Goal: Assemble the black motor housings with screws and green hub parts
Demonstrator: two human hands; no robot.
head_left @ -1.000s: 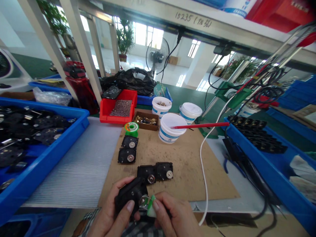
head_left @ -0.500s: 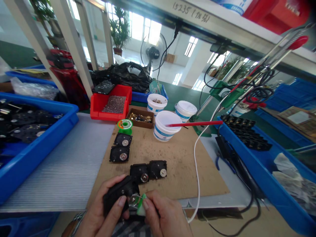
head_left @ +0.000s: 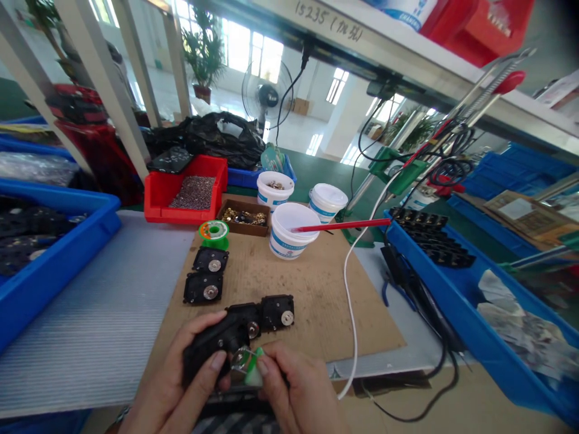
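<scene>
Black plastic housing (head_left: 212, 345) held tilted above the near edge of the cardboard mat (head_left: 316, 313), clear round part (head_left: 240, 360) with green tab (head_left: 254, 375) against its lower end.

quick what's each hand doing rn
Left hand: closed, holding a black plastic housing.
Right hand: closed, pinching a small clear and green piece.

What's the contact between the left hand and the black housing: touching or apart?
Touching: the head view shows the left hand wrapped around the black housing, thumb on its face.
</scene>
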